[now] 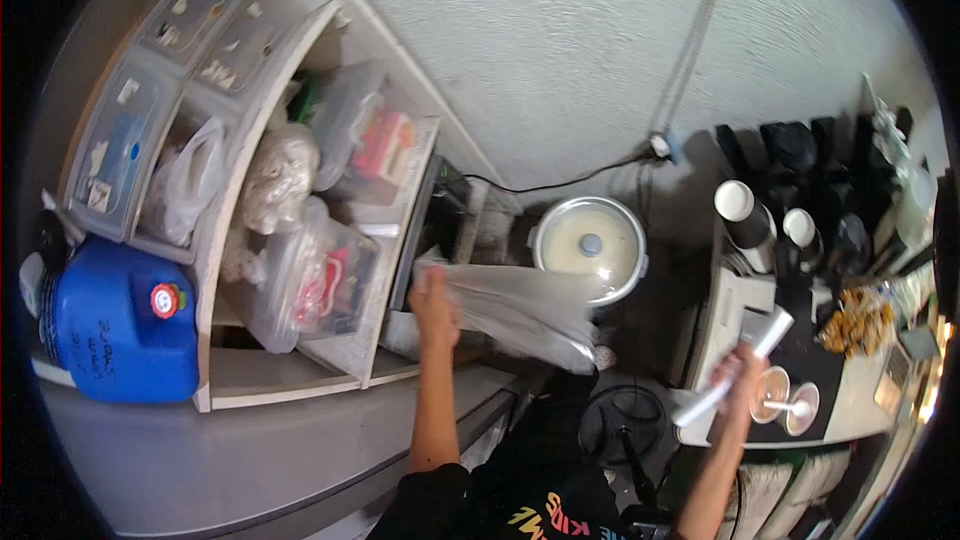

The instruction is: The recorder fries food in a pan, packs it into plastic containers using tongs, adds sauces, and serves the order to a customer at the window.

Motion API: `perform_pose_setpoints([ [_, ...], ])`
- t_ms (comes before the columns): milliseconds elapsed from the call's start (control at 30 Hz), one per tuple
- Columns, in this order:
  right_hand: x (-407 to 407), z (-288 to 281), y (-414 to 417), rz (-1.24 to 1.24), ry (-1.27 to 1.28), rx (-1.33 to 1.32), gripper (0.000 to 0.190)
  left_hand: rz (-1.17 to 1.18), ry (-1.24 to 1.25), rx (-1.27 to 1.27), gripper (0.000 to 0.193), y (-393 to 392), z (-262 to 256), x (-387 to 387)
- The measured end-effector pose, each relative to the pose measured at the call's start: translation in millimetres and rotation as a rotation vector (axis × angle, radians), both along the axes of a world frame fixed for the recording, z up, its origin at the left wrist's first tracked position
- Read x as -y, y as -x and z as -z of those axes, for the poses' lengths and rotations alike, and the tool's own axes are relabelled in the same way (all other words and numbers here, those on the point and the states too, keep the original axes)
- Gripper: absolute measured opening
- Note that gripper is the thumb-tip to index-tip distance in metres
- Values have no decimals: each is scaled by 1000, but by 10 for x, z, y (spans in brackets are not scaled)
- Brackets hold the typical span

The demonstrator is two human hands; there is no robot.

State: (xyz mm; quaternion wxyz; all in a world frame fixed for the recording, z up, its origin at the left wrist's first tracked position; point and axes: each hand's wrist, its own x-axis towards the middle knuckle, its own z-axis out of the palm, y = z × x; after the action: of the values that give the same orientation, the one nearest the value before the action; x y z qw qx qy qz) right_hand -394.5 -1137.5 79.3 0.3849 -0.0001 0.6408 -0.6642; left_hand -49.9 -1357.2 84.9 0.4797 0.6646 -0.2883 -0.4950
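My left hand [435, 311] grips one end of a translucent plastic bag [525, 307], which stretches out to the right in front of a lidded pot [591, 240]. In my right hand [739, 375] is a white tube-like roll [776, 330], held at a slant over the near edge of the counter. Just right of that hand, two cups [802, 412] stand side by side, one with something white across its top. What the bag contains, if anything, cannot be told.
A shelf unit [217, 292] at left holds plastic containers [277, 315] and bags. Beside it sits a blue jerrycan [127, 322]. On the right counter [855, 405] are stacked cups [739, 202] and a bag of yellowish food [859, 322]. A cable [555, 187] runs along the wall.
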Motion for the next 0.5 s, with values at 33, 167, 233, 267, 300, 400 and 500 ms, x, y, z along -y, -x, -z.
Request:
perform_pose_setpoints([
  [33, -6, -110, 74, 53, 120, 171, 17, -89, 65, -77, 30, -295, 74, 95],
  [167, 543, -317, -308, -401, 30, 115, 15, 109, 72, 328, 31, -331, 512, -29],
  [233, 1224, -463, -806, -676, -19, 186, 15, 91, 14, 466, 37, -297, 1000, -214],
  [267, 1538, -472, -1006, -820, 77, 389, 22, 138, -10, 408, 38, -301, 1155, -374],
  [300, 1835, -327, -1182, -925, 100, 509, 31, 207, -31, 337, 39, -206, 1186, -448],
  [400, 2700, -137, -1863, -1278, 148, 437, 43, 253, -176, 285, 38, -303, 1326, -663],
  [500, 3428, 346, -2538, -1503, 388, -308, 52, 236, -163, 291, 38, -302, 1188, -650],
])
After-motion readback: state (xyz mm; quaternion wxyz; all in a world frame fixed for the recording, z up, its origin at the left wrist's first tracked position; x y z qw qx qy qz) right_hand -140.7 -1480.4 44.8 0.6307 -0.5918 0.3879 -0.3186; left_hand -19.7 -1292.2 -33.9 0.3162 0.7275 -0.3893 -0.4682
